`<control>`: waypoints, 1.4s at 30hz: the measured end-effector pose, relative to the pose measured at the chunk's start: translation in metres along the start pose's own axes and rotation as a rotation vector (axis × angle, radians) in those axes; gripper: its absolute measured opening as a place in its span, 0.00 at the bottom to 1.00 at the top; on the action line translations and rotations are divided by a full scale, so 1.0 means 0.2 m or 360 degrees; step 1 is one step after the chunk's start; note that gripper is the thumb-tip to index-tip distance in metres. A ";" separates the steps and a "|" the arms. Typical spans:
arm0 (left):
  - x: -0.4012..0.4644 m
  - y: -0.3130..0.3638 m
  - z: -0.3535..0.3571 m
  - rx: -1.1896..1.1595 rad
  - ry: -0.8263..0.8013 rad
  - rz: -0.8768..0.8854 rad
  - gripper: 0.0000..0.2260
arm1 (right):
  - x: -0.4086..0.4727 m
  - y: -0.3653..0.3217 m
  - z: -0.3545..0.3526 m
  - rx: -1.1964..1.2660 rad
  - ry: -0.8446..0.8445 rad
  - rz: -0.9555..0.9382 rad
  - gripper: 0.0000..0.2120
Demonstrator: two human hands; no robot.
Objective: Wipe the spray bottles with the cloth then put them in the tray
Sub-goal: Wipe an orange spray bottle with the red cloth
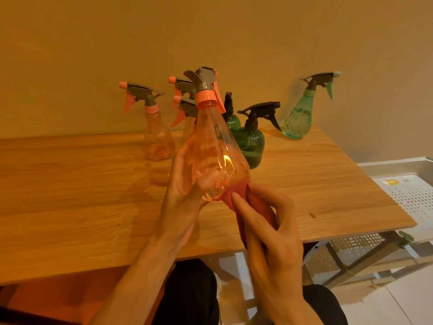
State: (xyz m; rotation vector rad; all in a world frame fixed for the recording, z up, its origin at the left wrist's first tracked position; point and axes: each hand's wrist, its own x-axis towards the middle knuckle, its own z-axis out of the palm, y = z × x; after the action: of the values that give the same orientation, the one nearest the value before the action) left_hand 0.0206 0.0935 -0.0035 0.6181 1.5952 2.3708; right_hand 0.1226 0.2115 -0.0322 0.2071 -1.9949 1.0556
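Note:
My left hand grips a clear orange spray bottle by its lower body and holds it up above the wooden table, nozzle up. My right hand pinches a red cloth against the bottle's base. Behind stand more bottles: an orange one at the left, two orange ones partly hidden by the held bottle, two dark green ones, and a pale teal one at the right. A white perforated tray sits beyond the table's right edge.
A beige wall rises right behind the table. Below the table's right corner are a metal frame and a mesh shelf. My dark-clothed knees show under the front edge.

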 end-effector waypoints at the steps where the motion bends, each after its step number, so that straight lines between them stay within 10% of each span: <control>1: 0.00 0.00 0.00 0.0011 -0.0012 -0.0004 0.40 | 0.02 -0.01 0.00 -0.0090 0.0069 -0.0036 0.15; 42: -0.03 -0.04 -0.02 0.0281 -0.0179 0.0105 0.40 | 0.39 0.00 -0.08 -0.0179 -0.0098 -0.0096 0.19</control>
State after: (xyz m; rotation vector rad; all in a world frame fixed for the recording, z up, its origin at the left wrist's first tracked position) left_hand 0.0233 0.0914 -0.0131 0.8352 1.7715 2.2116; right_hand 0.0837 0.2403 0.0307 0.2404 -2.0835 0.9056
